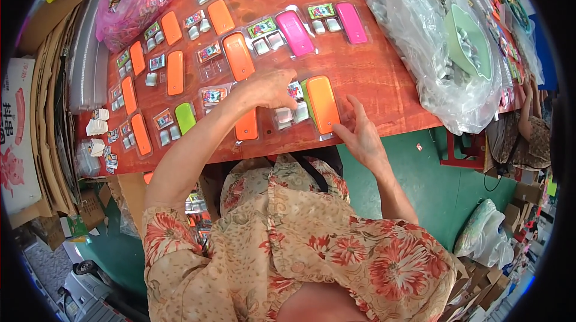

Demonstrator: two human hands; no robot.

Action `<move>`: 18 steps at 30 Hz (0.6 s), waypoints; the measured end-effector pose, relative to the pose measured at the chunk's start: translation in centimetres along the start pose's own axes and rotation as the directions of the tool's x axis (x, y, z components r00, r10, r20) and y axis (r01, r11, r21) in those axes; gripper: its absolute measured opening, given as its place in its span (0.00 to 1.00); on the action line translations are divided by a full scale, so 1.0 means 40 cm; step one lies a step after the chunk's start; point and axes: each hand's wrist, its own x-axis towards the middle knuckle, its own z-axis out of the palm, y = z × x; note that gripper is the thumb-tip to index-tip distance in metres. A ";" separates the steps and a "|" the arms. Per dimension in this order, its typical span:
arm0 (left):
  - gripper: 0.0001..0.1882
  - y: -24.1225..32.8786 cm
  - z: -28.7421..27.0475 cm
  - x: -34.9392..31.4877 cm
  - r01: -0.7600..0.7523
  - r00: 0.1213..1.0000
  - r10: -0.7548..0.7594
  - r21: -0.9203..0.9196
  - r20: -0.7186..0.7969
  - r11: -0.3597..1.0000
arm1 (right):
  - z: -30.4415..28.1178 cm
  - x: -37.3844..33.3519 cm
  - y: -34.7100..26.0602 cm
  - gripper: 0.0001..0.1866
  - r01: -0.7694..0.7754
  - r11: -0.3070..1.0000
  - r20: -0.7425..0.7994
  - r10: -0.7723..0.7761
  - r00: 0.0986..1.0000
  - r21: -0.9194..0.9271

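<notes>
Directly in front of me, a clear plastic tray [279,119] holds an orange lidded case [323,105] with a green edge and small whitish blocks [292,114]. My left hand [268,89] reaches over the tray, its thumb and forefinger curled around a small printed packet [294,90]; its other fingers are partly hidden. At the right of the orange case is my right hand [363,137], fingers apart, with the thumb close to the case's lower right corner. Another orange case [246,125] lies partly under my left forearm.
Several similar trays with orange, pink [294,33] or green cases [185,119] cover the red table [393,91]. A pink bag [135,1] of packets stands far left. At right, a clear bag [414,40] holds whitish blocks and a pale green scoop-like bowl [459,46]. Small card stacks [97,127] sit left.
</notes>
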 end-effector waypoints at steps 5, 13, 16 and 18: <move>0.29 0.013 0.018 -0.014 0.017 0.997 -0.009 -0.106 0.080 0.994 | 0.026 -0.029 -0.005 0.31 -0.065 0.956 -0.131 0.107 0.986 0.288; 0.22 0.039 0.094 -0.024 0.213 0.976 -0.151 -0.837 0.157 0.504 | -0.007 0.004 0.057 0.24 -0.015 0.848 -0.070 0.062 0.996 0.529; 0.24 0.033 0.140 -0.044 0.153 0.987 -0.091 -0.953 0.133 0.263 | -0.028 0.010 0.027 0.22 -0.052 0.873 -0.014 0.067 0.998 0.485; 0.26 0.045 0.137 -0.072 0.166 0.985 -0.090 -0.963 0.150 0.213 | -0.047 0.016 0.010 0.20 -0.093 0.896 0.030 0.088 0.996 0.433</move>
